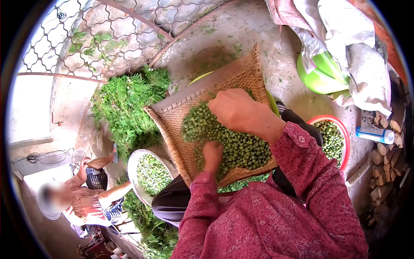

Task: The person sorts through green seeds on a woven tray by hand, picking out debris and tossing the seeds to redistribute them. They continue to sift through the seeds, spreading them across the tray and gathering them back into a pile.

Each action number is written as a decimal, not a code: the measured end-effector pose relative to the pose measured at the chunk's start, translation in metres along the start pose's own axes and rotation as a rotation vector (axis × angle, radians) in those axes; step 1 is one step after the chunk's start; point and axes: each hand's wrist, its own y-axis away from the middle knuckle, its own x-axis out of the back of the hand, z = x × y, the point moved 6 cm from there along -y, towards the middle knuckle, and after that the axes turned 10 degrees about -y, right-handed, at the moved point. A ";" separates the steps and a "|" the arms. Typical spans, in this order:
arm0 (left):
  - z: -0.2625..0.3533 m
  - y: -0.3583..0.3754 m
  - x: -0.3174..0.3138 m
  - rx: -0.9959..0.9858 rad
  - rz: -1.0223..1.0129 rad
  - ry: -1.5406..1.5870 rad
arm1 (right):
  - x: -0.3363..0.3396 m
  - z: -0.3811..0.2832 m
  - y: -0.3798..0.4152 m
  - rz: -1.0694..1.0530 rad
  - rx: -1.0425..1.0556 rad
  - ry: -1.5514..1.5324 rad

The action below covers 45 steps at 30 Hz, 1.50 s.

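Note:
A woven tray (171, 124) with raised edges lies tilted across my lap, with many small green berries (241, 149) heaped in it. Over the upper part of the heap is my right hand (241, 108), back up, its fingers curled down and hidden from view. Lower on the tray, my left hand (213, 154) reaches in among the berries at their left side; its fingertips are blurred. What either hand holds, if anything, cannot be made out.
A metal bowl (134, 183) of green pieces stands left, near a seated person (82, 194). Leafy greens (125, 108) lie on the floor. At right are a red-rimmed basin (346, 142), a blue-white can (375, 134), chopped wood (381, 172) and a green tub (321, 73) under sacks.

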 end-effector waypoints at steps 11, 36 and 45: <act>0.004 0.002 -0.005 -0.052 0.165 -0.174 | 0.002 -0.001 0.002 0.027 0.014 -0.012; -0.016 -0.008 -0.016 0.060 0.061 0.003 | 0.000 -0.004 0.003 0.096 0.059 -0.025; -0.104 -0.008 -0.004 0.209 0.065 0.534 | 0.003 -0.004 0.006 0.150 0.098 -0.064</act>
